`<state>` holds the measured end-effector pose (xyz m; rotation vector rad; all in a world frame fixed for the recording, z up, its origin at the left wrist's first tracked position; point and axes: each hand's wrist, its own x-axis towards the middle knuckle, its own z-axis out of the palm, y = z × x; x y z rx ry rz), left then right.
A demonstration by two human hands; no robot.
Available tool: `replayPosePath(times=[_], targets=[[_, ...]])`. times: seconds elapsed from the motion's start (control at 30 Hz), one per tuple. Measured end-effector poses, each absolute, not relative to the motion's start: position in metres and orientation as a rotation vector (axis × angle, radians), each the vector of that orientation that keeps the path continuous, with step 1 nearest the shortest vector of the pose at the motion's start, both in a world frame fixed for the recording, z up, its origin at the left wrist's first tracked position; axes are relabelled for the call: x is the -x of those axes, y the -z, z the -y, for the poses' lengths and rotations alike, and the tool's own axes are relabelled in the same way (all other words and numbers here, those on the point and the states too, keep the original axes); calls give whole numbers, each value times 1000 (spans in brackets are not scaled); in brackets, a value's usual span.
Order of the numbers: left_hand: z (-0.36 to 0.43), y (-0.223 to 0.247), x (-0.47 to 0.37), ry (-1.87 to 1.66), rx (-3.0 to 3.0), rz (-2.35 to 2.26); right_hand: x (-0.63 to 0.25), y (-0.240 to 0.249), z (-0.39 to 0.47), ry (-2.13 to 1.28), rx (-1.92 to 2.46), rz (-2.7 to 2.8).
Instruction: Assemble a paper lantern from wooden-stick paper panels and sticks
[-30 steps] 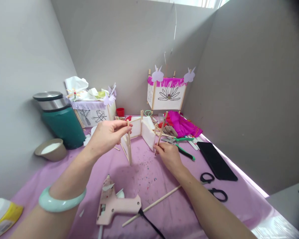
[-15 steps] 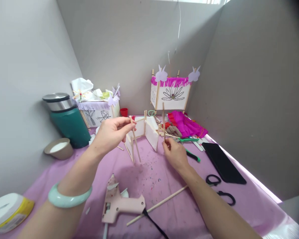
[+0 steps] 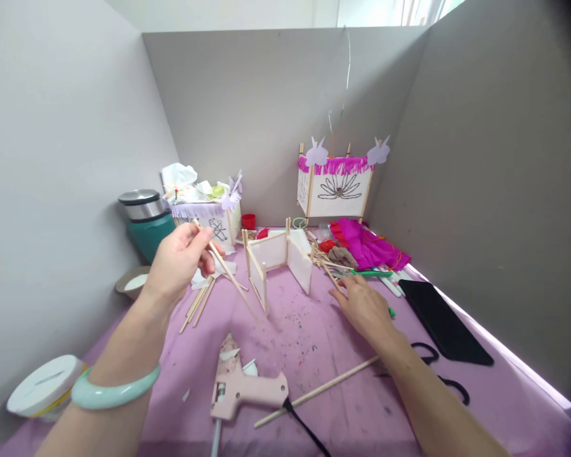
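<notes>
My left hand (image 3: 178, 257) pinches a thin wooden stick (image 3: 229, 274), which slants down to the right in front of a small folding frame (image 3: 269, 249) of sticks and white panels. The frame stands upright on the purple cloth, its near side open. To its right, my right hand (image 3: 364, 310) is closed on another wooden stick (image 3: 330, 274), tilted up to the left, low beside a pile of sticks. Under my left hand lie several loose sticks (image 3: 198, 303). Nearer to me a pink glue gun (image 3: 250, 392) rests on its side.
A long stick (image 3: 318, 388) lies by the glue gun's cord. Scissors (image 3: 452, 384) and a black phone-like slab (image 3: 440, 320) are at right. Behind stand a lantern with a flower drawing (image 3: 340, 190), magenta paper (image 3: 368, 244), a green bottle (image 3: 150, 235) and a bowl (image 3: 124, 284).
My left hand has drawn its stick left, away from the panel frame. The stick in my right hand has gone from upright to leaning. The view has tilted up.
</notes>
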<state>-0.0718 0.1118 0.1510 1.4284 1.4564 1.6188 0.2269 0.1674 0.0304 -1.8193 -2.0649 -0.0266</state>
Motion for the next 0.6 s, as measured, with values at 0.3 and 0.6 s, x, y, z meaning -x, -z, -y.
replayPosePath(times=[0.3,0.6], targets=[[-149,-124,79,-1292,-1396,-1652,-191,-41,-169,-185,1619,2242],[-186,-117,81,-1269,-1444,-1584,-192,-33,-180,-227,1598,2217]])
